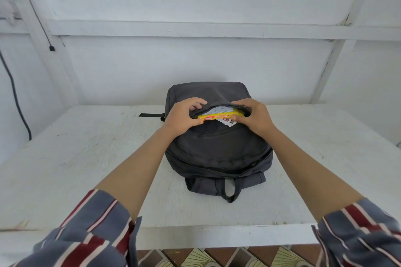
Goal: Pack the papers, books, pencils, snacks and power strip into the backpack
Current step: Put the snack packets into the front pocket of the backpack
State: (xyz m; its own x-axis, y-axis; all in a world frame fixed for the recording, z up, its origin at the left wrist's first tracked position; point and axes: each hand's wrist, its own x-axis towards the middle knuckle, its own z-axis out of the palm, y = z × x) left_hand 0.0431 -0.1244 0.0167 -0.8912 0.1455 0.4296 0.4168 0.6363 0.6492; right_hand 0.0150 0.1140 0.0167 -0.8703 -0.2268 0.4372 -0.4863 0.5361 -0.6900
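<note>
Where the snack is: the yellow snack box (213,117) is partly inside the front pocket (219,106) of the backpack (217,149). One long side of it sticks out.
Backpack: it is dark grey. It lies flat on the white table (86,158), with its carry loop toward me.
Left hand: on my screen the left hand (184,115) pinches the left end of the snack box. Its fingers curl over the pocket edge and its thumb sits under the box.
Right hand: the right hand (256,118) does the same at the right end. Its fingers hook the pocket edge and its thumb is on the box.
White packet (226,123): it pokes out just under the box and touches it.
Done so far: I see no papers, books, pencils or power strip on the table. I think they are in the bag already, but I cannot see inside.
Left to do: I think the box needs a push all the way in, and then the pocket needs zipping. I cannot tell if the big zip is fully closed.
Words I can read: "nabati" on the yellow box. The print on the white packet is too small to read.
</note>
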